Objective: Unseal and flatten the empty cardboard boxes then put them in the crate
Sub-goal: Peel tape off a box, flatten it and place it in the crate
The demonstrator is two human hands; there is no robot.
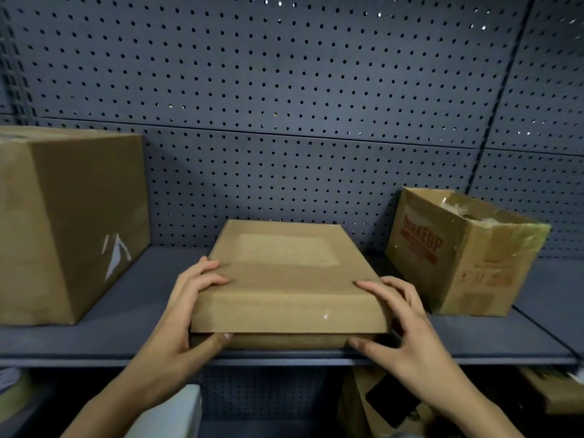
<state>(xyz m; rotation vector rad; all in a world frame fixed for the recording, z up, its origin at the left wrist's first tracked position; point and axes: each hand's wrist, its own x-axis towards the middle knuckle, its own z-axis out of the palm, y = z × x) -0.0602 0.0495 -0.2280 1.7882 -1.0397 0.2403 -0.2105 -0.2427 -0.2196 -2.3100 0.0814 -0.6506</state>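
Head camera shows me the flat box (284, 279) in the middle of the shelf (126, 336). Its near end sits right at the shelf's front edge. Its long way runs from that front edge back toward the wall with holes (284, 90), so a short end faces me.

My left hand (186, 314) grips the near left corner. The fingers curl over the top and the thumb is tucked at the front, just under the lid's edge. My right hand (401, 324) grips the near right corner the same way, fingers on top and thumb low on the front. Both hands are just as close to the box, one on each side. I think the next move is to lift the lid up or pull the box toward me, and the thumbs are in a good spot for that.

I count three cardboard boxes on this shelf. One is the flat box. One is a big box (63, 222), closed, at the left end of the shelf, well apart from my hands. One is an open box (464, 254) with red letters, near the right end, turned a bit and close to my right hand.

Below the shelf I see more cardboard (363, 403), but I cannot count it. I cannot see the crate.
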